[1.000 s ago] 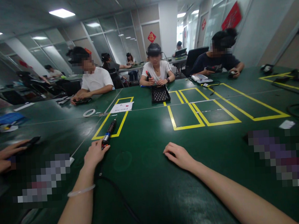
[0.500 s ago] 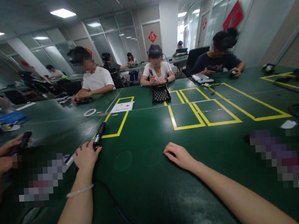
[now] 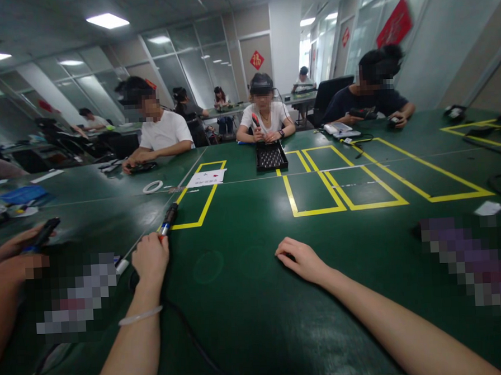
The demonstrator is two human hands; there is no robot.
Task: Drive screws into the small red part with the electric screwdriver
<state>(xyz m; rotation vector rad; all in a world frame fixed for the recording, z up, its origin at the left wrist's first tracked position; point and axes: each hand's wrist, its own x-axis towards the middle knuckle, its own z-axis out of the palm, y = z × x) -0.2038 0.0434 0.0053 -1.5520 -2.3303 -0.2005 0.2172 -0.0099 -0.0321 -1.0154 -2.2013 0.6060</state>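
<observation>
My left hand [image 3: 150,260] is closed around the near end of a black cylindrical tool with a blue band [image 3: 167,221], which looks like an electric screwdriver. Its far end points away from me, beside yellow tape on the green table [image 3: 240,311]. The grip itself is hidden by my fingers. My right hand [image 3: 300,257] rests on the tabletop with its fingers curled together, and nothing shows in it. A black cable [image 3: 195,341] runs from near my left wrist towards the table's front edge.
Yellow tape outlines [image 3: 317,212] mark the table ahead. A white paper [image 3: 207,178], a tape roll [image 3: 152,187] and a black tray [image 3: 271,157] lie farther off. Blurred-out objects flank both arms. A co-worker's hand [image 3: 17,264] holds a dark tool at left; others sit opposite.
My left hand has gone from spread fingers over the tool's near end to a closed grip around it. My right hand stays in place.
</observation>
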